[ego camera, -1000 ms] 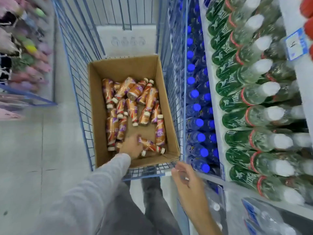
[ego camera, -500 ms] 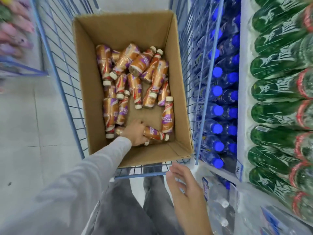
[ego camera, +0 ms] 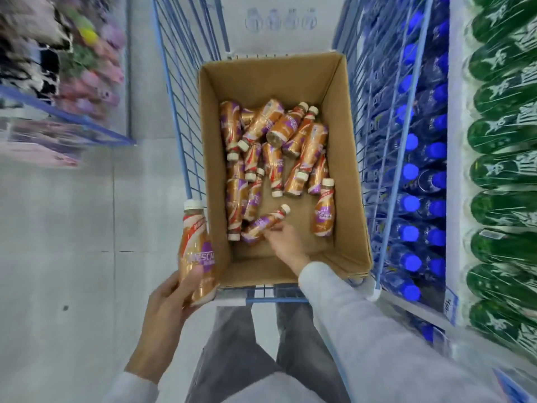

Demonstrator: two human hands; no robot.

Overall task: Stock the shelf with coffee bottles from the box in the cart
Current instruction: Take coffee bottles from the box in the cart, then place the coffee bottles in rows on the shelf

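Note:
A cardboard box [ego camera: 347, 158] sits in a blue wire cart [ego camera: 178, 132]. Several brown-and-purple coffee bottles [ego camera: 290, 135] lie jumbled in the box. My left hand [ego camera: 167, 309] grips one coffee bottle [ego camera: 197, 251] upright, outside the box at the cart's near left corner. My right hand [ego camera: 283, 241] reaches into the box, and its fingers curl round the base of a lying coffee bottle [ego camera: 266, 221] on the box floor. Another bottle [ego camera: 324, 212] lies alone by the box's right wall.
To the right is shelving with rows of blue-capped bottles [ego camera: 412, 205] and green bottles [ego camera: 505, 170] beyond them. At far left stands a blurred display of colourful goods [ego camera: 58, 68]. Grey floor [ego camera: 72, 228] lies left of the cart. My legs are behind the cart's near edge.
My left hand has lifted a coffee bottle out of the box to the cart's left corner. My right hand has moved from outside the cart's near edge into the box, onto another bottle.

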